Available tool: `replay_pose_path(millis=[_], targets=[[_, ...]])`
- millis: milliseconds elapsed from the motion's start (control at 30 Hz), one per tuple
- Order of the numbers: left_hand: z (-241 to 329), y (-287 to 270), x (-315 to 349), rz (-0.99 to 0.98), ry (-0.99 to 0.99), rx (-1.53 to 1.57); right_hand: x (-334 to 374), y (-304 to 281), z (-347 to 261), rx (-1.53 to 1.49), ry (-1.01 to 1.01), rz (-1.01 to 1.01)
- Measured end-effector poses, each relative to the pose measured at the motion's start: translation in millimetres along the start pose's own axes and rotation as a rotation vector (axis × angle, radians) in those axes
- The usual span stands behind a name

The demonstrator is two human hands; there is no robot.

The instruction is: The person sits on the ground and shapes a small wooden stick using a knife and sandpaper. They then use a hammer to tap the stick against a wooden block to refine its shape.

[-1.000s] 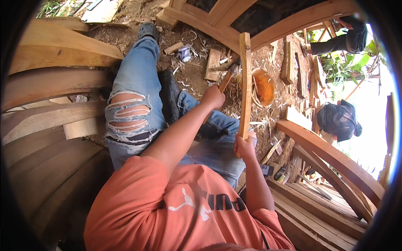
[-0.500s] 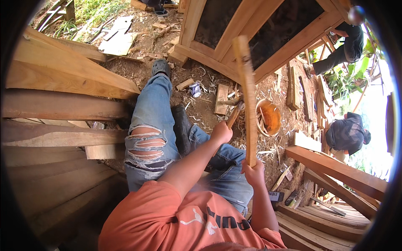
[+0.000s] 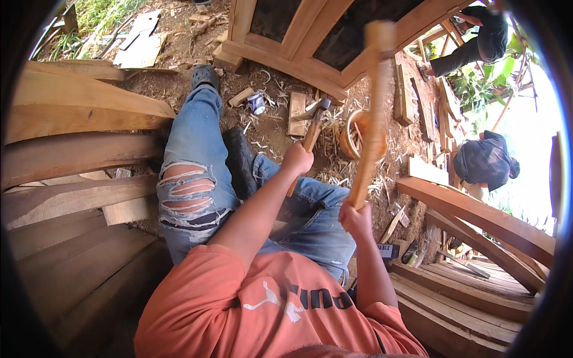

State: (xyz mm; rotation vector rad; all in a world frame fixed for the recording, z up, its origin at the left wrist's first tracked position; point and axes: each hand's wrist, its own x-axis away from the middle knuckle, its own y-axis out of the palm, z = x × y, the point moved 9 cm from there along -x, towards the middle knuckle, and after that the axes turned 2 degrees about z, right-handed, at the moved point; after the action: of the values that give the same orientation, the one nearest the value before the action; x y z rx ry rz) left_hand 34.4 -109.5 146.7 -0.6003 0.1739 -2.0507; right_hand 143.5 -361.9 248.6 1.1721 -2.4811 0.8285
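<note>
My left hand is closed round the wooden handle of a claw hammer, whose metal head points up and away from me. A long, narrow wooden strip stands raised in my right hand, which grips its lower end. The strip leans to the right, and its upper end is smeared by motion. Hammer and strip are apart. Behind the strip, partly hidden by it, an orange bucket holds thin wood pieces.
Stacked boards rise close on the left. A framed wooden panel stands ahead. Offcuts, shavings and a small can litter the dirt floor. Timber beams lie at right; beyond them are a bent-over person and another person.
The wooden strip's upper end has swung to the right, away from the hammer. The hammer head now shows clear of the strip. The whole view has shifted slightly.
</note>
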Motion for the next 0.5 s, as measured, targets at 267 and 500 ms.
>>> replay_pose_path(millis=[267,500], targets=[[-4,-4,10,0.017,0.005,-0.036,3,4,-22,-0.040,-0.051,0.022],[-2,8,7,0.014,0.079,-0.058,-3,7,3,0.239,0.037,0.013]])
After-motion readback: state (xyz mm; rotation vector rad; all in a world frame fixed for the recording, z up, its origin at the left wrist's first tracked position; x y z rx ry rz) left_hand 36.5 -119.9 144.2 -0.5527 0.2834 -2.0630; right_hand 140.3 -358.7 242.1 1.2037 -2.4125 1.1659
